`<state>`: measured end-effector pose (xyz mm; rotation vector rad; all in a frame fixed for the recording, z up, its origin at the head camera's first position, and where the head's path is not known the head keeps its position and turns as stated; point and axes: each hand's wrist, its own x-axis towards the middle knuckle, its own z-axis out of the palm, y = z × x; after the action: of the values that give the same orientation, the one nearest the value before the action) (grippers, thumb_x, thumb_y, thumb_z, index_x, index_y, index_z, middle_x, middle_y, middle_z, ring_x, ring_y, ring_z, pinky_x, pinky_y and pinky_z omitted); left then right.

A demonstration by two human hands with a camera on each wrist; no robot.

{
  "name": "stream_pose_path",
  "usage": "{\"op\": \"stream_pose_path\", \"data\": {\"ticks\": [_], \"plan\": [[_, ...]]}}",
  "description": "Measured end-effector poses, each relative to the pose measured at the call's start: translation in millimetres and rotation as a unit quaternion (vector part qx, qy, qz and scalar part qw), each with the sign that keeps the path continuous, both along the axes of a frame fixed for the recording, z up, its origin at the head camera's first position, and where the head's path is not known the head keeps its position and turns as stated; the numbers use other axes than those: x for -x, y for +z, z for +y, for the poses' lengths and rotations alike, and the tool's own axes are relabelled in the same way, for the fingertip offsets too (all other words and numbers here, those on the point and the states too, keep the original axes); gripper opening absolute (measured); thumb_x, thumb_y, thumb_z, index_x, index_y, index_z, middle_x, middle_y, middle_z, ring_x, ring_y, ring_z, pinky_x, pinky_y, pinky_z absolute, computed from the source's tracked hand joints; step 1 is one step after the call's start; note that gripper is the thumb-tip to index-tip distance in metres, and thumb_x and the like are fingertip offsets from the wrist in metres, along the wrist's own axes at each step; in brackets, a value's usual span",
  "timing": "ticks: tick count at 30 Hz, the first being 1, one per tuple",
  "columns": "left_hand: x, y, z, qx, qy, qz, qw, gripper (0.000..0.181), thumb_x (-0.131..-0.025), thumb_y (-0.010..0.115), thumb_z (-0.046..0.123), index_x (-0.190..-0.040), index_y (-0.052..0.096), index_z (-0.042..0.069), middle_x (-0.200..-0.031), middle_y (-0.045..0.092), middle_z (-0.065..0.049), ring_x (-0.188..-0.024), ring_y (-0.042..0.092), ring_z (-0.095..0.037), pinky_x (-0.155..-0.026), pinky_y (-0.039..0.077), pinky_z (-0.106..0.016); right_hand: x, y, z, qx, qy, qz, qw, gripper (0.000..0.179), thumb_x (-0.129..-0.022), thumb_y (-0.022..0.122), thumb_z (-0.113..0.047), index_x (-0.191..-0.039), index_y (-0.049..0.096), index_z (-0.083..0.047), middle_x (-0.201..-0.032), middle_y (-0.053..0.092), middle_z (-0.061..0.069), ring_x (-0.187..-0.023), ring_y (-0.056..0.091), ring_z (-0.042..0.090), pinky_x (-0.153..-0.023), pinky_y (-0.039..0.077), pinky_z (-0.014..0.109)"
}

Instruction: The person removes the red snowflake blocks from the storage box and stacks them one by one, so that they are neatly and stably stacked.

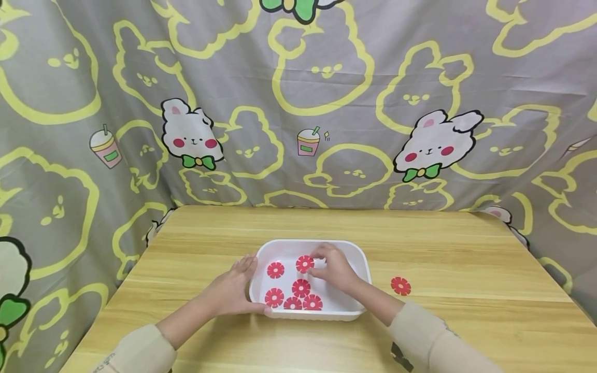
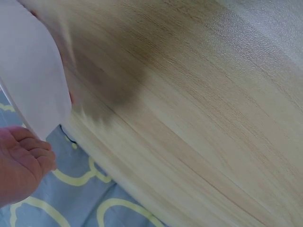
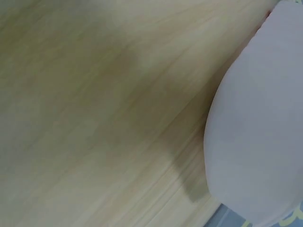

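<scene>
A white plastic tray (image 1: 359,269) stands on the table with several red notched snowflake discs in it, one of them a disc (image 1: 274,297) in its near left corner. My left hand (image 1: 230,290) holds the tray's left end, thumb at the front rim and fingers along the outer side. In the left wrist view, bent fingers of the left hand (image 2: 23,163) lie by the tray's wall (image 2: 33,66). Reaching over the tray, my right hand (image 1: 336,267) pinches a red snowflake disc (image 1: 304,264) between thumb and forefinger. The right wrist view shows the tray's outside (image 3: 258,123), without the hand.
One more red snowflake disc (image 1: 401,286) lies on the wooden table (image 1: 448,248), to the right of the tray. A grey curtain (image 1: 289,181) with cartoon animals hangs behind the table and along its sides.
</scene>
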<state>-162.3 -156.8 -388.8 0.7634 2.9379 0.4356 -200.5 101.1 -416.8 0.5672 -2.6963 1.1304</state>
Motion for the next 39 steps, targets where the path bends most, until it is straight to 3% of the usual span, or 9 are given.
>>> {"op": "stream_pose_path", "data": {"ticks": [7, 20, 28, 35, 39], "plan": [[-0.2, -0.3, -0.8, 0.002, -0.001, 0.001, 1.0000, 0.117, -0.062, 0.068, 0.070, -0.137, 0.033, -0.013, -0.145, 0.031, -0.029, -0.136, 0.030, -0.042, -0.110, 0.030, -0.049, -5.1, 5.3, 11, -0.001, 0.002, 0.018, 0.9998, 0.026, -0.070, 0.080, -0.012, -0.092, 0.071, -0.002, -0.091, 0.064, 0.005, -0.086, 0.059, 0.019, -0.071, 0.053, 0.030], [1.2, -2.5, -1.3, 0.003, 0.001, -0.002, 1.0000, 0.117, -0.062, 0.067, 0.071, -0.138, 0.033, -0.012, -0.146, 0.031, -0.028, -0.136, 0.029, -0.041, -0.111, 0.030, -0.049, -13.6, 5.9, 32, 0.021, -0.013, 0.100, 0.9947, 0.027, -0.067, 0.081, -0.008, -0.091, 0.070, -0.003, -0.091, 0.065, 0.005, -0.085, 0.060, 0.019, -0.072, 0.055, 0.032], [0.6, -4.0, -0.9, 0.007, 0.005, -0.007, 0.9999, 0.116, -0.062, 0.067, 0.070, -0.138, 0.033, -0.011, -0.146, 0.031, -0.028, -0.136, 0.029, -0.041, -0.110, 0.031, -0.050, -21.1, 1.6, 47, 0.019, -0.016, 0.166, 0.9859, 0.032, -0.061, 0.084, -0.006, -0.089, 0.069, -0.001, -0.088, 0.062, 0.003, -0.085, 0.056, 0.016, -0.074, 0.055, 0.029], [0.5, -4.1, -0.8, 0.005, 0.003, -0.005, 1.0000, 0.116, -0.062, 0.067, 0.070, -0.138, 0.033, -0.011, -0.146, 0.031, -0.028, -0.136, 0.030, -0.042, -0.109, 0.032, -0.050, -28.1, 1.8, 62, 0.009, -0.037, 0.177, 0.9835, 0.034, -0.061, 0.084, -0.004, -0.091, 0.070, -0.001, -0.091, 0.064, 0.006, -0.088, 0.059, 0.020, -0.076, 0.057, 0.036], [0.4, -4.2, -0.6, 0.002, 0.004, -0.003, 1.0000, 0.117, -0.062, 0.067, 0.070, -0.138, 0.033, -0.011, -0.145, 0.031, -0.028, -0.136, 0.030, -0.042, -0.108, 0.033, -0.050, -31.8, 0.9, 70, 0.005, -0.046, 0.196, 0.9795, 0.035, -0.059, 0.085, -0.002, -0.091, 0.070, -0.001, -0.091, 0.063, 0.005, -0.086, 0.058, 0.018, -0.076, 0.056, 0.026]]}}
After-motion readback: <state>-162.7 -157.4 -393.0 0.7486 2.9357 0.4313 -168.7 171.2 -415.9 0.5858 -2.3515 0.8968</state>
